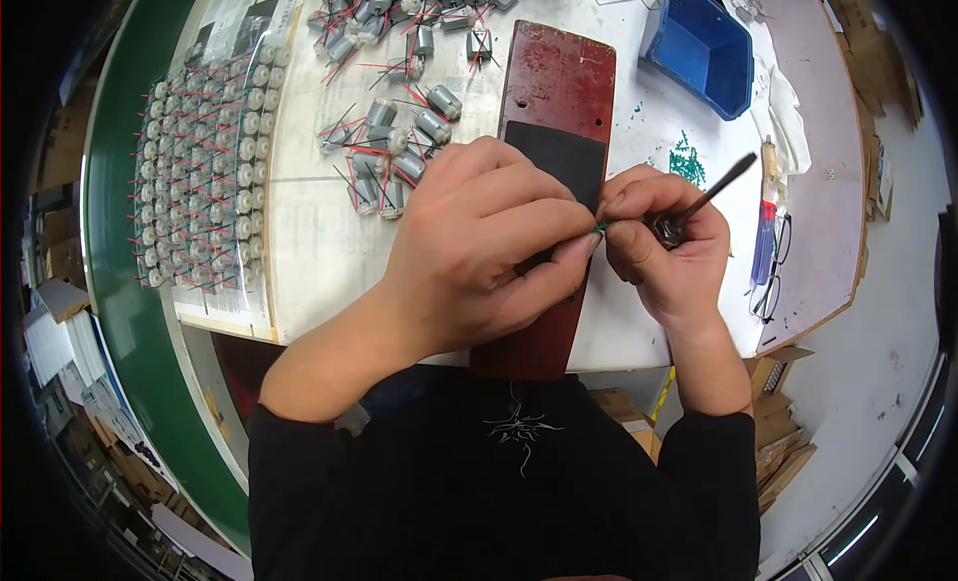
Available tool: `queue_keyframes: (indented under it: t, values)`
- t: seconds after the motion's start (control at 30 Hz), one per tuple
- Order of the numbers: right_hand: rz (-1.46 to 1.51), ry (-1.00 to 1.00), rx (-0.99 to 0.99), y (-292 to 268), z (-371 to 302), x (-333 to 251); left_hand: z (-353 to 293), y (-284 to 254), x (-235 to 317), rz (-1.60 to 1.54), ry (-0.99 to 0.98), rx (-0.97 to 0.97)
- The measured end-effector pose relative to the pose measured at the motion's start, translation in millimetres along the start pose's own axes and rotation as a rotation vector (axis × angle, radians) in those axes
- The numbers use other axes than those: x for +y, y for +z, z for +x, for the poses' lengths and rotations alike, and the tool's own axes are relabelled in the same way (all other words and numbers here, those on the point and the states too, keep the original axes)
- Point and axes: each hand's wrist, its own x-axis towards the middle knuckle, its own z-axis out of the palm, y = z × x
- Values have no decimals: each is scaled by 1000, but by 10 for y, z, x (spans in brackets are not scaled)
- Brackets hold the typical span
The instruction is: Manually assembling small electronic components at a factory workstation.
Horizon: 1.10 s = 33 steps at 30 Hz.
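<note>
Two hands meet over one red board (pixel 555 82) with one black pad (pixel 559 157). One blue bin (pixel 702 47), one pair of glasses (pixel 773 272) and one screwdriver (pixel 766 217) lie near. Small grey motors: a loose pile (pixel 399 142) and a packed tray (pixel 205 172), too many to count.

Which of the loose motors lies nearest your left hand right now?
The small grey motor at the bottom edge of the loose pile, just left of the left hand; the other loose motors lie farther up the table.

Dark red board (pixel 554 82), black pad (pixel 559 157), blue bin (pixel 704 47), silver motors (pixel 399 132) red-wired, green bit (pixel 600 227)
</note>
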Motion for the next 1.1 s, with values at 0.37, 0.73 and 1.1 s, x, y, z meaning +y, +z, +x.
queue_keyframes:
  t: [0.37, 0.73, 1.1]
  values:
    - [-150, 196, -16, -149, 105, -146, -14, -41, -91, 21, -151, -178]
    - [-417, 309, -73, -109, 137, -197, -7, 58, -160, -23, -197, -131]
    - [-632, 299, -33, 5, 138, -192, -67, -17, -142, -16, -144, -179]
